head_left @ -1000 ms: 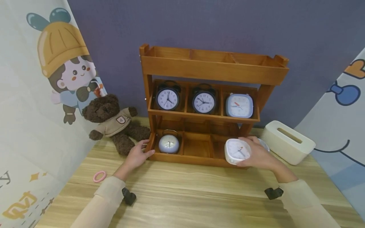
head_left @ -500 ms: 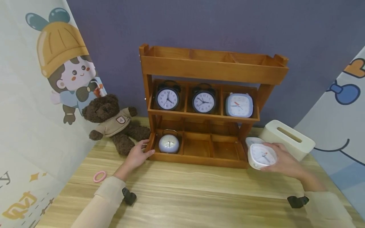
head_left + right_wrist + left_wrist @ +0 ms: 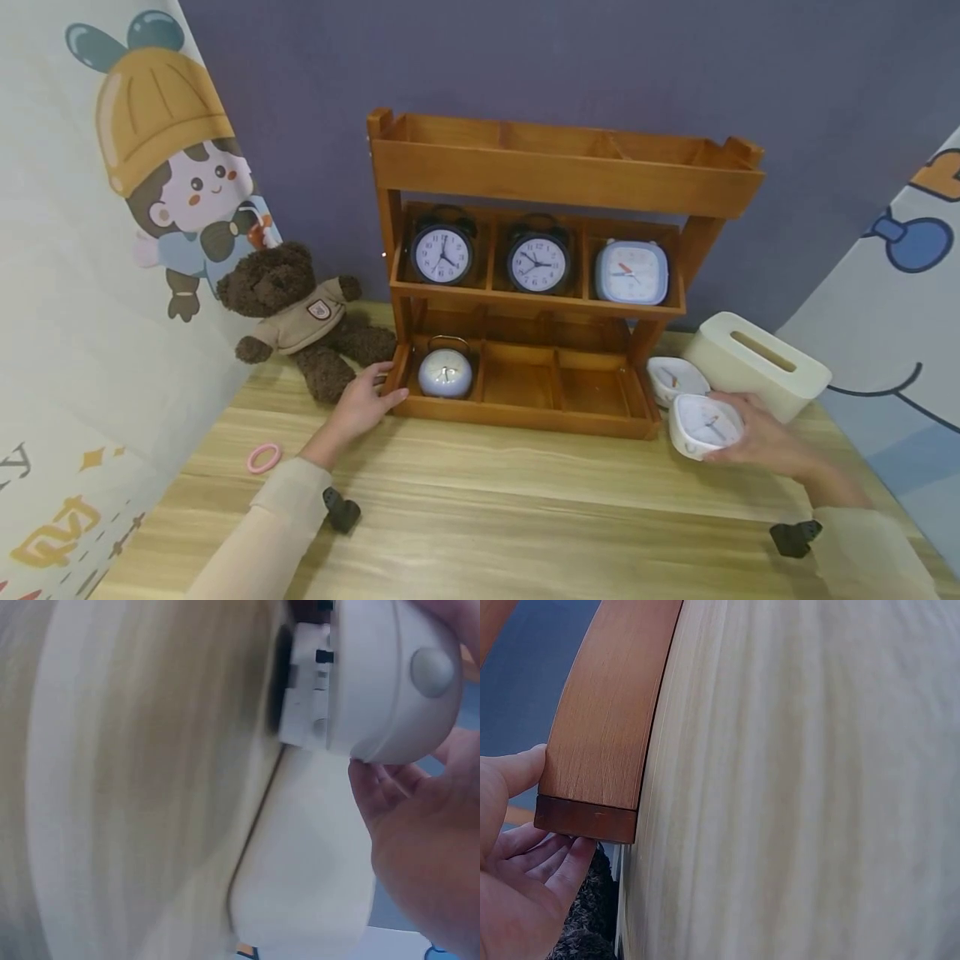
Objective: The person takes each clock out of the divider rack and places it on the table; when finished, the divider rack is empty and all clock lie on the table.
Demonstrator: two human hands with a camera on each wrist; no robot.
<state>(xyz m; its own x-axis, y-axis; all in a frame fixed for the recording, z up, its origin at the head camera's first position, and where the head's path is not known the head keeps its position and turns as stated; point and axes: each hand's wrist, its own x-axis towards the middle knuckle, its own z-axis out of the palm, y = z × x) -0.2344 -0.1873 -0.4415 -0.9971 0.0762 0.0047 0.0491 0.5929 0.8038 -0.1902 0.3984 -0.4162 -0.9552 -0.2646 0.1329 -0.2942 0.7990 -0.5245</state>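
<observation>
At the right end of the wooden shelf rack (image 3: 562, 173), my right hand (image 3: 763, 440) grips a white square alarm clock (image 3: 703, 427) by its right side. The right wrist view shows this clock's rounded body (image 3: 382, 697) with fingers and thumb around it. A second white alarm clock (image 3: 675, 379) stands just behind it. My left hand (image 3: 362, 407) holds the rack's lower left corner. In the left wrist view, the thumb touches one edge of the rack's end board (image 3: 607, 720) and the fingers lie at its end.
Two black alarm clocks (image 3: 442, 255) and a blue one (image 3: 632, 273) fill the middle tier. A round clock (image 3: 445, 372) sits in the lowest tier's left compartment. Nearby are a teddy bear (image 3: 303, 321), a pink ring (image 3: 264, 458) and a cream tissue box (image 3: 757, 367).
My right hand has carried the white alarm clock from the lowest tier's right compartment rightward, past the rack's end, and lowered it. The left hand stays at the corner.
</observation>
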